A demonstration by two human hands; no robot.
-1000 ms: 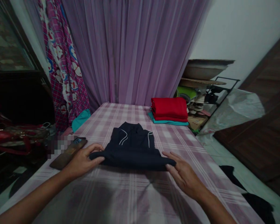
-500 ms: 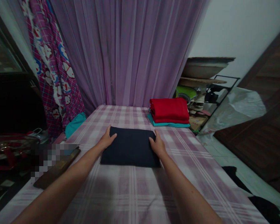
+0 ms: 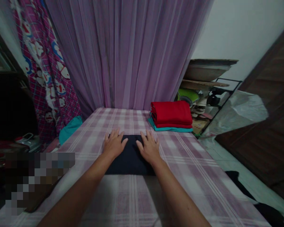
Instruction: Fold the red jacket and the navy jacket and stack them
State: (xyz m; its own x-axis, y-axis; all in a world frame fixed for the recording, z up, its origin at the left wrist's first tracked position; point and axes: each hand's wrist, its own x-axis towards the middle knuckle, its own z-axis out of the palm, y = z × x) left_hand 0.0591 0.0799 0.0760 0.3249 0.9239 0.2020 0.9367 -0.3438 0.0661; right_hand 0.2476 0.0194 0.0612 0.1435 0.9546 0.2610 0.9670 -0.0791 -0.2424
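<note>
A dark navy folded cloth (image 3: pixel 131 160) lies flat as a rectangle on the plaid-covered table (image 3: pixel 123 201). My left hand (image 3: pixel 114 144) rests palm down over its far left part, fingers spread and pointing away from me. Over the far right part lies my right hand (image 3: pixel 149 148), likewise flat with its fingers apart. Neither hand grips the cloth. Parts of its left and right sides are hidden beneath my hands and wrists.
Folded red cloth (image 3: pixel 171 113) sits on folded turquoise cloth (image 3: pixel 174 129) at the far right of the table. Purple curtains (image 3: pixel 130 53) hang behind. A cluttered rack (image 3: pixel 217 107) stands to the right. Another turquoise cloth (image 3: pixel 69 129) is at the left edge, near a pixelated area.
My hands have left the cloth's side edges and moved inward onto its top, with fingers now spread flat. The view has shifted slightly.
</note>
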